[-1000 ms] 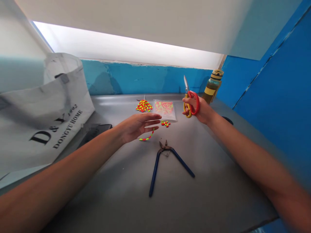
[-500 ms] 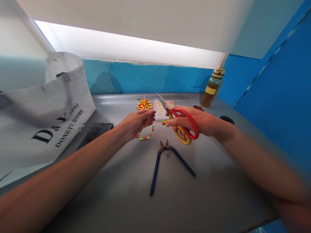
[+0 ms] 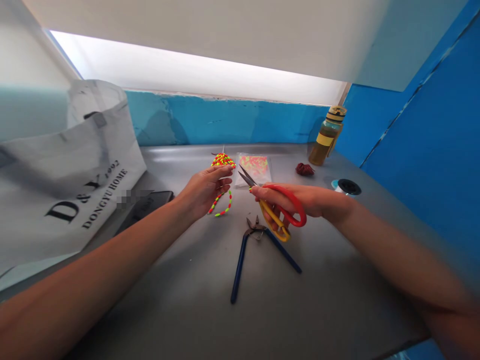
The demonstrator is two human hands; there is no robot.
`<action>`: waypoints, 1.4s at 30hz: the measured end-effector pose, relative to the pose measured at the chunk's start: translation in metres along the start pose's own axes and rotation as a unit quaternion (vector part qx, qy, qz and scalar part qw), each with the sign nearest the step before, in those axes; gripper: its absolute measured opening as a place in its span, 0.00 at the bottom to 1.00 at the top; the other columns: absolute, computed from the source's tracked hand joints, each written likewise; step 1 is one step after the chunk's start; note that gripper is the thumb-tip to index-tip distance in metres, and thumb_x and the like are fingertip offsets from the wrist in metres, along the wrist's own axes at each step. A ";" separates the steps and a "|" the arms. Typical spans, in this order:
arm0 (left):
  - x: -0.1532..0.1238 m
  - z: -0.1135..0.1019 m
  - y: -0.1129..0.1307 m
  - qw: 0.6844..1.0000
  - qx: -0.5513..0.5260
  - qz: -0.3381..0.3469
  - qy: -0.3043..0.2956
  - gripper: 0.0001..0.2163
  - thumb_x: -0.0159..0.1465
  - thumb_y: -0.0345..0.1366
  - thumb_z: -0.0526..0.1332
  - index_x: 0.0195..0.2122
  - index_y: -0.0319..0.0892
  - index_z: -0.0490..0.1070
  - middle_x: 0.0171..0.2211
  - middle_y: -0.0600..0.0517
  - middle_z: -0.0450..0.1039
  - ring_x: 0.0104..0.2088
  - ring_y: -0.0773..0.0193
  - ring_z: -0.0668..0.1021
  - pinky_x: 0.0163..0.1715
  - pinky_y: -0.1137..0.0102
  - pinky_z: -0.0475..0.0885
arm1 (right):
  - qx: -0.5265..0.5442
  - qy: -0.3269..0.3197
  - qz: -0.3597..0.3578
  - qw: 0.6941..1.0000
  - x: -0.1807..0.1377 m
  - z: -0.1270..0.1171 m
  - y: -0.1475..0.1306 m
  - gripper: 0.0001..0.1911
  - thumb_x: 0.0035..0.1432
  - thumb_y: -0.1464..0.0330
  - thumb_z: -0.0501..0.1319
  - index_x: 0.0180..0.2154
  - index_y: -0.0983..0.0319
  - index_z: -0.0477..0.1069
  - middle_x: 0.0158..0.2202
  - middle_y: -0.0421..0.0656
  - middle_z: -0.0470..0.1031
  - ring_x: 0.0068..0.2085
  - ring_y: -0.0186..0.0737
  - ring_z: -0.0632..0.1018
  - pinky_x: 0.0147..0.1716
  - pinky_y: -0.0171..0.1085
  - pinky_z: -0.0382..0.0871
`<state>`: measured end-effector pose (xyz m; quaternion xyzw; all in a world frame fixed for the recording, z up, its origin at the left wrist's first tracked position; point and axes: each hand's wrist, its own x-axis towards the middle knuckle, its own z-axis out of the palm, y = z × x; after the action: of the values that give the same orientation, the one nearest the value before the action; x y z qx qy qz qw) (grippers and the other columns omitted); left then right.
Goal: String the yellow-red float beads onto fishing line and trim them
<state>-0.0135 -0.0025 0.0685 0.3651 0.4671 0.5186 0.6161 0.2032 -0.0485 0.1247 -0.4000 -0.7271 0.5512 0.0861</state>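
Red-green strand [image 3: 230, 201] strung, pinched in my left hand [image 3: 205, 192] | right hand [image 3: 284, 199] clamped on scissors [image 3: 298, 202], blades parted, snip seemingly undone | pile [image 3: 221, 160], packet [image 3: 255, 167] unstrung

Scissors [image 3: 293, 196] and spread pliers [image 3: 256, 228] obstruct the middle; a gap divides bead packet [image 3: 255, 169] from red bundle [image 3: 305, 169].
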 end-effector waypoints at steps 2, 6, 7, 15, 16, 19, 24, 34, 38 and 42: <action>0.000 0.000 0.000 1.000 0.001 -0.002 -0.005 0.06 0.54 0.32 0.70 0.32 0.40 0.76 0.32 0.52 0.75 0.28 0.71 0.74 0.27 0.77 0.70 | 0.005 0.013 0.006 1.000 0.002 0.003 0.001 0.30 0.68 0.46 0.50 0.24 0.60 0.69 0.24 0.44 0.75 0.25 0.39 0.75 0.27 0.37 0.69; 0.003 0.000 -0.002 1.000 0.003 -0.004 -0.015 0.09 0.52 0.32 0.72 0.33 0.40 0.77 0.34 0.51 0.76 0.28 0.70 0.74 0.27 0.78 0.71 | 0.009 0.039 0.010 0.999 0.007 0.003 0.004 0.31 0.69 0.47 0.48 0.23 0.61 0.67 0.23 0.44 0.74 0.24 0.37 0.75 0.26 0.36 0.69; 0.004 0.000 -0.003 1.000 0.007 -0.006 -0.021 0.09 0.51 0.31 0.73 0.33 0.40 0.77 0.34 0.51 0.76 0.28 0.71 0.73 0.26 0.78 0.71 | 0.007 0.042 0.011 0.999 0.008 0.003 0.005 0.31 0.69 0.47 0.48 0.23 0.61 0.67 0.23 0.44 0.73 0.24 0.37 0.74 0.25 0.36 0.69; 0.003 -0.001 -0.008 0.994 0.044 -0.007 -0.099 0.07 0.55 0.33 0.71 0.34 0.39 0.82 0.34 0.47 0.76 0.25 0.73 0.68 0.23 0.78 0.67 | 0.000 0.081 -0.021 0.996 0.019 0.002 0.019 0.18 0.67 0.59 0.56 0.27 0.59 0.61 0.22 0.38 0.68 0.24 0.34 0.71 0.21 0.32 0.66; 0.003 -0.001 -0.008 0.993 0.047 -0.006 -0.104 0.07 0.55 0.33 0.70 0.35 0.38 0.83 0.32 0.48 0.75 0.25 0.73 0.67 0.23 0.78 0.67 | -0.001 0.076 -0.021 0.997 0.020 0.002 0.019 0.17 0.67 0.61 0.56 0.26 0.59 0.61 0.22 0.38 0.68 0.24 0.34 0.70 0.20 0.32 0.65; 0.004 -0.002 -0.008 0.992 0.053 -0.005 -0.113 0.08 0.57 0.33 0.70 0.37 0.38 0.83 0.28 0.50 0.71 0.24 0.73 0.66 0.23 0.78 0.66 | -0.009 0.065 -0.014 0.998 0.019 0.003 0.018 0.16 0.66 0.64 0.55 0.26 0.59 0.60 0.23 0.39 0.68 0.24 0.33 0.70 0.20 0.32 0.64; 0.007 -0.003 -0.010 0.993 0.051 0.000 -0.104 0.07 0.56 0.32 0.69 0.35 0.39 0.83 0.28 0.50 0.72 0.24 0.72 0.66 0.22 0.76 0.66 | -0.009 0.074 0.001 0.997 0.018 0.007 0.015 0.12 0.64 0.67 0.56 0.27 0.60 0.60 0.26 0.39 0.68 0.26 0.32 0.72 0.21 0.30 0.65; 0.009 -0.004 -0.014 0.995 0.053 0.002 -0.089 0.07 0.55 0.33 0.71 0.36 0.39 0.83 0.32 0.49 0.74 0.25 0.74 0.68 0.23 0.79 0.66 | 0.066 0.096 0.056 0.992 0.027 0.015 0.028 0.06 0.62 0.67 0.57 0.40 0.58 0.60 0.24 0.36 0.69 0.24 0.37 0.76 0.17 0.32 0.69; 0.009 -0.004 -0.014 0.995 0.050 -0.007 -0.083 0.06 0.56 0.32 0.70 0.35 0.39 0.83 0.28 0.50 0.72 0.24 0.74 0.67 0.21 0.80 0.65 | 0.092 0.091 0.049 0.990 0.028 0.016 0.029 0.06 0.62 0.67 0.58 0.37 0.58 0.59 0.24 0.35 0.67 0.21 0.34 0.73 0.17 0.32 0.70; 0.007 -0.003 -0.013 0.995 0.048 -0.003 -0.088 0.06 0.56 0.32 0.69 0.35 0.39 0.83 0.29 0.49 0.72 0.24 0.72 0.66 0.19 0.79 0.65 | 0.109 0.093 0.052 0.988 0.028 0.016 0.027 0.06 0.62 0.67 0.58 0.36 0.58 0.59 0.24 0.35 0.66 0.21 0.33 0.72 0.16 0.31 0.69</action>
<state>-0.0125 0.0019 0.0537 0.4369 0.4368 0.4597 0.6379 0.1884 -0.0394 0.0856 -0.4750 -0.6300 0.5911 0.1674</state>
